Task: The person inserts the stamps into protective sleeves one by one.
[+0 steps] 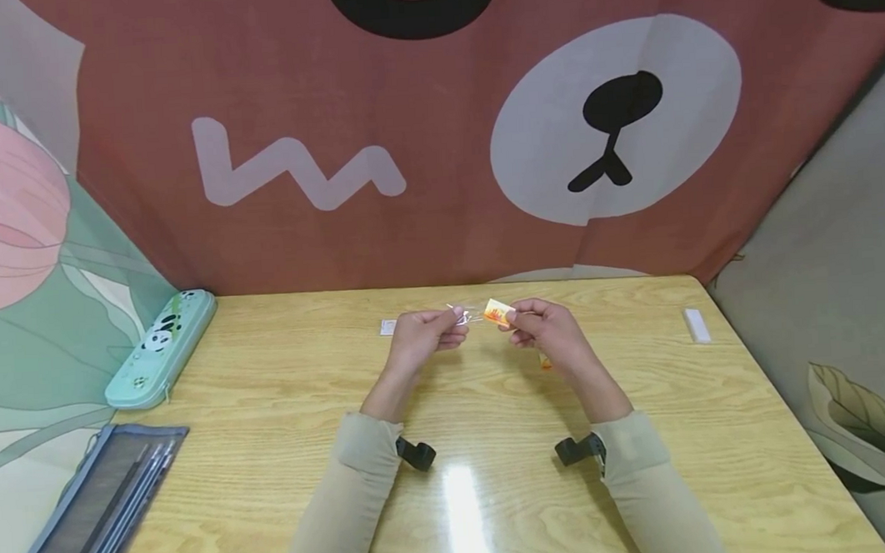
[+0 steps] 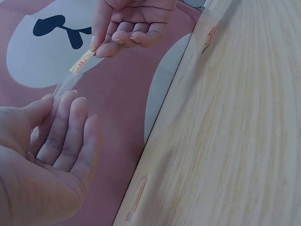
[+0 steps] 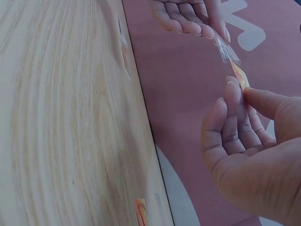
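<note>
Above the far part of the table, my left hand (image 1: 425, 334) pinches a clear plastic wrapper (image 3: 225, 49) between thumb and fingers. Opposite it, my right hand (image 1: 546, 328) pinches a small white and orange printed piece (image 1: 499, 312), which looks like paper or card, by its near end. The far end of this piece meets the plastic wrapper between the two hands; I cannot tell whether it is inside it. Under my right hand a second orange piece (image 1: 544, 360) lies on the table, partly hidden. A small pale printed piece (image 1: 388, 327) lies just left of my left hand.
A small white block (image 1: 696, 326) lies near the table's right edge. On the left are a mint pencil case (image 1: 163, 350) with pandas and a mesh pouch (image 1: 116, 502) holding long thin items. A printed cloth (image 1: 441, 243) hangs behind the wooden table (image 1: 268, 386).
</note>
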{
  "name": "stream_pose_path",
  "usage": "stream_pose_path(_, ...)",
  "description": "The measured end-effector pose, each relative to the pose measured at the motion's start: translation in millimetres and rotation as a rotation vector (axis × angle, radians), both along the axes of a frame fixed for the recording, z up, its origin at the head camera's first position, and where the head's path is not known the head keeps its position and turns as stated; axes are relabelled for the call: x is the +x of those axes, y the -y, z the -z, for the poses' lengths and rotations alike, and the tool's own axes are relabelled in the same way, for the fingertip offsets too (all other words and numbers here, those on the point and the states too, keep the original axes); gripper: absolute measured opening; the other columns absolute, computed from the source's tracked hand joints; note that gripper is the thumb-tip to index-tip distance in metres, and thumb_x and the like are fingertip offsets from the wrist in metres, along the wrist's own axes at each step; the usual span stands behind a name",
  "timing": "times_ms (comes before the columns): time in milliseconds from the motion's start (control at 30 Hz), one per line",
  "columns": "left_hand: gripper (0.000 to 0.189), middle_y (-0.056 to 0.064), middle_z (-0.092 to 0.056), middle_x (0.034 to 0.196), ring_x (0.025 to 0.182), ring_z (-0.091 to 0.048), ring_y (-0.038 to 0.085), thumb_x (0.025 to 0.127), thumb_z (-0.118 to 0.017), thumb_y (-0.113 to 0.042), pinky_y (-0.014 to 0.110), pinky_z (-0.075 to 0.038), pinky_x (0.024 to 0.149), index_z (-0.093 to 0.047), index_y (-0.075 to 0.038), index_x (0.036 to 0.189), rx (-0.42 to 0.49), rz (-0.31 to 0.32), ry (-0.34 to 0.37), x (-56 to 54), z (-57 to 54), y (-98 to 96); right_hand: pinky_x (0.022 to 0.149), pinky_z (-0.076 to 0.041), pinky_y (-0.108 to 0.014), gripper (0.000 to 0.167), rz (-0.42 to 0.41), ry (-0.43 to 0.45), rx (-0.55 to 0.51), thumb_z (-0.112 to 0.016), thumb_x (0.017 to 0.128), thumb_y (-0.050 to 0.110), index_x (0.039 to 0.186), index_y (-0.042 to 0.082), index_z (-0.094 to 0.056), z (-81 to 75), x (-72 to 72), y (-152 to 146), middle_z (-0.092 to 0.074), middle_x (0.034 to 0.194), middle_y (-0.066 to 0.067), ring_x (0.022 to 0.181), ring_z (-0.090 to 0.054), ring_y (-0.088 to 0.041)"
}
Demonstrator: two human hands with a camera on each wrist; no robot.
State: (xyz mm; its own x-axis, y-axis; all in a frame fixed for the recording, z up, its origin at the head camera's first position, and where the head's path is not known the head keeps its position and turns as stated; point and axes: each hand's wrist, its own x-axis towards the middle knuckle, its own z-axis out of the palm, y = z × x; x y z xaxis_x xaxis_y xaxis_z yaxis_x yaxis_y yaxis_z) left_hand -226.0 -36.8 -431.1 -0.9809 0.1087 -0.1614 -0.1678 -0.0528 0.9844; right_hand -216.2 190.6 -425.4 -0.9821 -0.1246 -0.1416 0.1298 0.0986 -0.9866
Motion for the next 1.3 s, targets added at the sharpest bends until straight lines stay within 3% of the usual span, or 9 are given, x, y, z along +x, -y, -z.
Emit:
stream_pose_path(267,0.032,0.007,-0.078,0.081,0.072,-0.076,0.014,0.094,-0.074,-0.028,0.038,-0.064,0.08,-0.077,0.003,0.105,0.007,-0.006,0.002,-0.6,-1.1,-0.5,0.081,-0.062,-0.031,0.028,-0.004,-0.004,0.007,-0.062,0.102,0.02,0.118,-0.003,-0.061,0.1,0.4,-1.2,-0.075,0.086,0.009,0.072,-0.067,-0.008)
stream_pose_path(533,0.032,0.007,-0.078,0.081,0.071,-0.076,0.013,0.093,-0.075,-0.028,0.034,-0.064,0.076,-0.077,0.003,0.105,0.006,-0.015,0.006,-0.5,-0.6,-2.4,0.08,-0.061,-0.029,0.029,-0.007,-0.005,0.021,-0.062,0.102,0.022,0.119,-0.002,-0.061,-1.7,1.5,-2.1,-0.076,0.087,0.009,0.074,-0.068,-0.01)
stream_pose_path(767,0.032,0.008,-0.078,0.08,0.071,-0.076,0.013,0.093,-0.076,-0.027,0.042,-0.063,0.083,-0.077,0.003,0.104,0.006,-0.008,0.005,-0.6,-1.8,-3.9,0.083,-0.062,-0.033,0.03,-0.008,-0.001,0.03,-0.062,0.102,0.022,0.119,-0.003,-0.061,-2.4,0.4,-1.9,-0.076,0.087,0.009,0.074,-0.067,-0.009)
stream_pose_path(1033,0.033,0.01,-0.079,0.085,0.073,-0.076,0.014,0.092,-0.077,-0.03,0.038,-0.064,0.081,-0.078,0.001,0.104,-0.009,-0.006,0.021,0.4,-2.0,-4.6,0.086,-0.062,-0.037,0.036,-0.02,-0.002,0.079,-0.064,0.101,0.024,0.124,-0.003,-0.06,-1.9,1.3,-3.2,-0.075,0.095,0.002,0.085,-0.072,-0.018)
stream_pose_path(1300,0.034,0.009,-0.079,0.083,0.071,-0.076,0.013,0.093,-0.075,-0.028,0.036,-0.064,0.078,-0.077,0.004,0.106,-0.008,-0.002,0.012,2.4,-1.9,-5.0,0.085,-0.062,-0.037,0.032,-0.003,-0.029,0.097,-0.064,0.101,0.023,0.119,-0.004,-0.062,-1.8,1.8,-3.6,-0.073,0.087,0.006,0.081,-0.07,-0.016)
